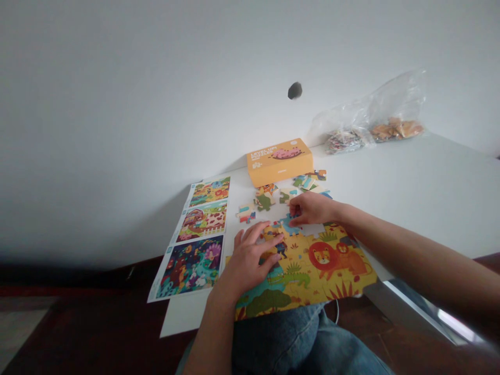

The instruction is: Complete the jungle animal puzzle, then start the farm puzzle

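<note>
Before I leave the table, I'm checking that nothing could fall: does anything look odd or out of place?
The sheet juts past the table's left edge. A lone dark patch also breaks the plain wall; I can't tell whether it's a hole.

"LEVEL UP! PUZZLES" on orange box (279, 165); smaller print there illegible

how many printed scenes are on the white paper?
3 on the white paper: lion scene at top, barn scene in the middle, dark scene at bottom; none looks hidden.
</note>
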Demonstrator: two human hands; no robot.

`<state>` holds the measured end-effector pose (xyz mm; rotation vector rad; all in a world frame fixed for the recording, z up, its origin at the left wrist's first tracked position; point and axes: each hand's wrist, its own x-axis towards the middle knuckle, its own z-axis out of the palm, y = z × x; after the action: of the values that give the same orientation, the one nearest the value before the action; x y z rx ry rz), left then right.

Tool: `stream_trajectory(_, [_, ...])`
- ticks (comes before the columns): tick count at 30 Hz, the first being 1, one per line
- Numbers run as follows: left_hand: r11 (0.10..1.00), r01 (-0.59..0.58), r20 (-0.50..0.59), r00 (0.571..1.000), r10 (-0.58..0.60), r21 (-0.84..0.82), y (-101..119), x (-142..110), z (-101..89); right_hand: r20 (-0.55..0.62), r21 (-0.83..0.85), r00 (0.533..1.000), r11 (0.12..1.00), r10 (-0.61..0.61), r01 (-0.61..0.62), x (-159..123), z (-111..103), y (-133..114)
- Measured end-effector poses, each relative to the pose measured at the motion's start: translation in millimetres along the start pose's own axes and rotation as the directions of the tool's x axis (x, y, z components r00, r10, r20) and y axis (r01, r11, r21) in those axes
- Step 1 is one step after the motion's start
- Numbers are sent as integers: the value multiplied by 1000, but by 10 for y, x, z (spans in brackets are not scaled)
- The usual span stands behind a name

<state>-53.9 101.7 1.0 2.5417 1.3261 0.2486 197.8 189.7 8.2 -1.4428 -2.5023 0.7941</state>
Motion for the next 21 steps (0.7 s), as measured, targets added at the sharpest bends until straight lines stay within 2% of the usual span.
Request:
stream_trajectory(4, [1000, 1, 9, 1000, -1, 9, 0, 2, 6, -36, -93, 999, 995, -24, 20, -1, 1, -15])
stream_trajectory(14, [999, -3, 25, 1000, 1, 48, 43, 2, -10, -52, -147, 998, 989, -42, 34, -2, 58, -40])
stream_trajectory(21, [994, 9, -44, 999, -4, 108, 233, 23, -10, -50, -173, 999, 985, -22, 13, 3, 75, -106])
